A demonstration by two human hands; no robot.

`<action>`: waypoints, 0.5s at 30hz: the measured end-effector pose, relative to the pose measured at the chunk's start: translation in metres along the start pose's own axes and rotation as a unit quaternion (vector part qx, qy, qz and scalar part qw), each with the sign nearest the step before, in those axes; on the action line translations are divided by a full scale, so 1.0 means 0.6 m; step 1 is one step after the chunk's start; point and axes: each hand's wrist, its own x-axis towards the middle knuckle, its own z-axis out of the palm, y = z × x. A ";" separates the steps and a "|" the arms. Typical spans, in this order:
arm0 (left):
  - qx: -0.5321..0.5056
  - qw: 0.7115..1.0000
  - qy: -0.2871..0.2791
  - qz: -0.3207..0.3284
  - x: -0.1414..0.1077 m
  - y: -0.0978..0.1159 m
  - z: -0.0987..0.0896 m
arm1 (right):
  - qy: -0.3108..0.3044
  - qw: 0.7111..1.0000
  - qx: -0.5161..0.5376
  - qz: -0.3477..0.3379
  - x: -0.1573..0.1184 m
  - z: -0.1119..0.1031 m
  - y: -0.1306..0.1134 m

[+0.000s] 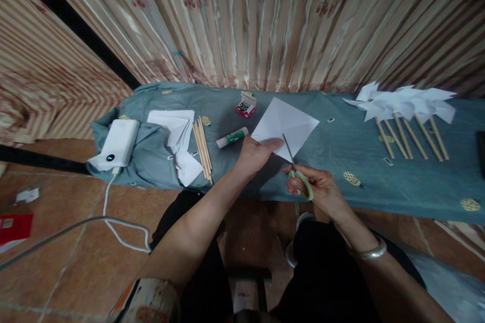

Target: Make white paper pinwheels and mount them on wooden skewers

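A square of white paper [291, 120] with crease lines is turned cornerwise above the cloth. My left hand [259, 153] pinches its lower left edge, thumb on top. In my right hand [316, 185] are scissors with light green handles [306, 187]; their blades lie at the paper's lower corner and point toward its centre. Left of the paper rests a green and white glue stick [232, 137], and behind that is a small open red box [245, 107] of small dark pieces.
Several paper pinwheels on sticks [405, 103] lie at the right. Wooden sticks [202, 149], folded white papers [174, 126] and a white power bank [120, 142] with a cable are at the left. A striped curtain [265, 25] hangs behind the cloth-covered table [364, 156].
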 end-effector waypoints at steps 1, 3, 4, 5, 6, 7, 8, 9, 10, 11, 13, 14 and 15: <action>0.004 1.000 0.000 -0.001 0.000 0.000 0.000 | 0.001 1.000 0.003 0.000 0.000 0.000 0.000; 0.010 1.000 0.001 -0.002 0.000 0.000 -0.001 | 0.002 1.000 0.006 0.000 0.000 0.000 0.001; 0.011 1.000 0.002 -0.002 0.000 0.001 -0.001 | 0.003 1.000 0.006 0.000 0.000 0.000 0.002; 0.012 1.000 0.005 -0.002 0.000 0.001 -0.001 | 0.003 1.000 0.006 -0.001 0.000 0.000 0.002; 0.013 1.000 0.007 -0.003 0.000 0.001 -0.001 | 0.002 1.000 0.005 -0.001 0.000 0.000 0.003; 0.014 1.000 0.008 -0.004 0.000 0.001 -0.001 | 0.001 1.000 0.004 -0.001 0.000 0.000 0.003; 0.014 1.000 0.008 -0.005 0.000 0.001 0.000 | 0.001 1.000 0.004 0.000 0.000 0.000 0.004; 0.014 1.000 0.008 -0.006 0.000 0.001 0.000 | 0.001 1.000 0.006 0.002 0.001 0.000 0.004; 0.014 1.000 0.007 -0.007 0.001 0.000 -0.001 | 0.001 1.000 0.008 0.004 0.001 0.000 0.004; 0.012 1.000 0.007 -0.008 0.001 0.000 -0.001 | 0.001 1.000 0.011 0.005 0.001 -0.001 0.005; 0.008 1.000 0.007 -0.007 0.001 -0.001 -0.001 | -0.001 1.000 0.015 0.006 0.001 -0.001 0.006; 0.008 1.000 0.007 -0.006 0.001 -0.001 -0.001 | -0.002 1.000 0.016 0.006 0.001 -0.001 0.007; 0.008 1.000 0.007 -0.005 0.001 -0.001 -0.002 | -0.003 1.000 0.015 0.004 0.002 -0.001 0.008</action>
